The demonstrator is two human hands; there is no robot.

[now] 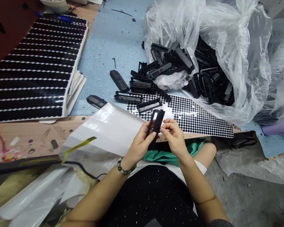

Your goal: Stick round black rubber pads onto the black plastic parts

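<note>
In the head view my left hand (142, 140) grips a narrow black plastic housing (158, 121) with a long opening, held tilted above the table's front edge. My right hand (174, 135) is at the housing's right side, thumb and fingers pinched together; whatever lies between them is too small to make out. Just beyond the hands is a white sheet of black round stickers (198, 116). A similar black housing (149, 105) rests on that sheet, and several more lie behind it. Under my left hand spreads a large white backing sheet (109, 126).
A clear plastic bag (246, 63) spills black housings at the back right. Stacked sheets of black strips (35, 69) lie on the left, with a blue pen (65, 19) on top. A yellow strip (79, 146) hangs over the front edge. A purple roll (278, 130) is far right.
</note>
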